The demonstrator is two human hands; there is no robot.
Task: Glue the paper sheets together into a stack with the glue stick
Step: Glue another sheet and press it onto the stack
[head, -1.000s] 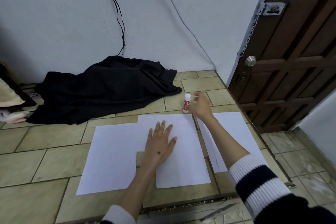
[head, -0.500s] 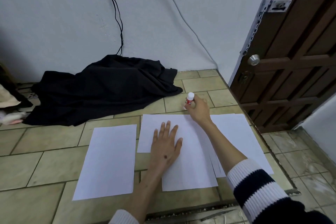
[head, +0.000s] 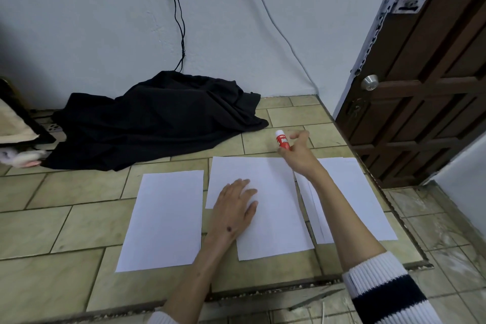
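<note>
The right hand (head: 295, 155) pinches the glue stick (head: 282, 140) above the floor; the left hand (head: 235, 206) presses flat, fingers spread, on the middle paper sheet (head: 273, 208).

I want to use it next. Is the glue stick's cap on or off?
On. The white cap sits on top of the red glue stick, which the right hand grips.

A black cloth (head: 157, 121) lies heaped at the far edge of my tiled floor (head: 65, 223), under a dangling black cable (head: 176, 13); a brown door (head: 431, 81) stands right.
</note>
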